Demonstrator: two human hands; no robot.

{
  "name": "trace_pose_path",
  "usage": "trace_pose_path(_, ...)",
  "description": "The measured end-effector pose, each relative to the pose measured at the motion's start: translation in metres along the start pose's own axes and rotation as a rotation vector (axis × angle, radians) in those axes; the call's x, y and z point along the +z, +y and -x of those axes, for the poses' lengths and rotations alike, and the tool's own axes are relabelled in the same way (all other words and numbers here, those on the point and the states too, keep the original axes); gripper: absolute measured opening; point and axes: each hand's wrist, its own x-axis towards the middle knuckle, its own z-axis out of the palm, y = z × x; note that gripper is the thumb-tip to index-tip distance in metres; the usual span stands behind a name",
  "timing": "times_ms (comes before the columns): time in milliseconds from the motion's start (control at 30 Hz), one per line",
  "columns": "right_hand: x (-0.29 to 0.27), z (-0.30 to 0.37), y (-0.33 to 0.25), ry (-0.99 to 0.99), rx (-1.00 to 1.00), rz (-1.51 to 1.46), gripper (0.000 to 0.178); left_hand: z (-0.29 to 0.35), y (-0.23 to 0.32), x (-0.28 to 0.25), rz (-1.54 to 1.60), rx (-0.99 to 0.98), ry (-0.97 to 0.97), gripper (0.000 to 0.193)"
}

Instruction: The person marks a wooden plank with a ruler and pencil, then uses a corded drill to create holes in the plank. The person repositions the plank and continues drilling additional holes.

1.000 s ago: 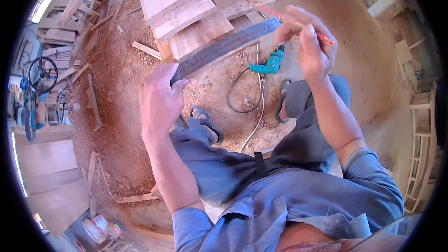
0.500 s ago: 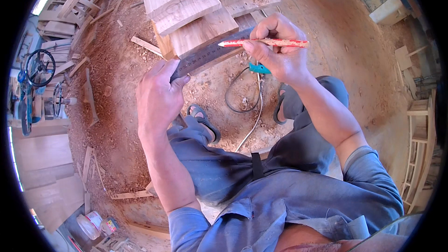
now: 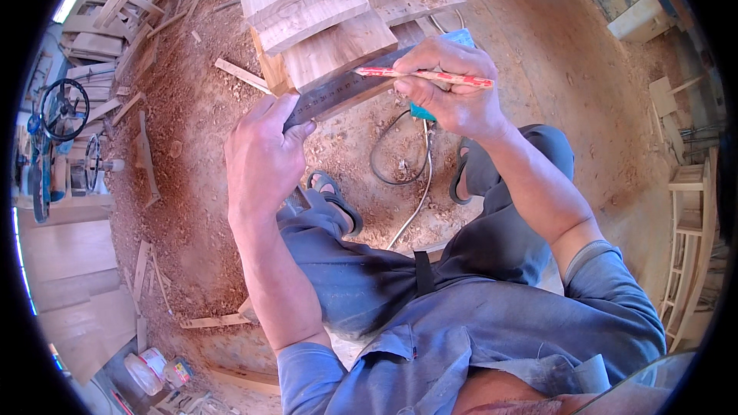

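Observation:
My left hand (image 3: 265,142) grips the near-left end of a dark metal ruler (image 3: 338,92) marked along its face. The ruler lies against the end of a thick pale wooden board (image 3: 338,50) in a stack. Between the thumb and fingers of my right hand (image 3: 461,96) is a red, worn pencil (image 3: 430,75). Its tip points left, over the ruler's upper edge next to the board. A light-blue piece (image 3: 463,37) shows just beyond my right knuckles; whether it joins the ruler is hidden.
Other thick boards (image 3: 304,0), one with an oval hole, are stacked ahead. A teal tool (image 3: 421,112) and a cord (image 3: 415,215) lie between my feet. Shavings cover the floor. Scrap wood (image 3: 115,31) and a machine with handwheels (image 3: 65,111) stand left, a wooden frame (image 3: 688,238) right.
My right hand has shifted slightly left, and the pencil with it. The light-blue piece has come into view behind the knuckles. The boards sit slightly further right in the picture.

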Motion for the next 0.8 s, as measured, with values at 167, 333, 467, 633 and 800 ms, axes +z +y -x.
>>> trace_pose_path(167, 0.0015, 0.0, 0.0011, 0.015, -0.02, 0.004, 0.011, -0.0004, 0.0001, 0.0005, 0.005, -0.01, -0.007, 0.036)
trace_pose_path(333, -0.0018, 0.0001, 0.0015, -0.031, -0.005, 0.052, 0.015, -0.0006, 0.0017, 0.0002, 0.03, -0.02, 0.003, 0.035)
trace_pose_path(467, -0.0034, 0.0001, 0.0028, -0.044, -0.002, 0.052, 0.017, -0.001, 0.0025, 0.0, 0.042, -0.049, -0.016, 0.035)
trace_pose_path(633, -0.0022, 0.0011, 0.0034, -0.032, 0.012, 0.034, 0.015, -0.0011, 0.0022, 0.0002, 0.031, -0.042, -0.014, 0.035)
trace_pose_path(800, -0.0021, 0.0008, 0.0039, -0.018, 0.008, 0.021, 0.015, -0.001, 0.0015, 0.0007, 0.033, -0.033, -0.007, 0.036)
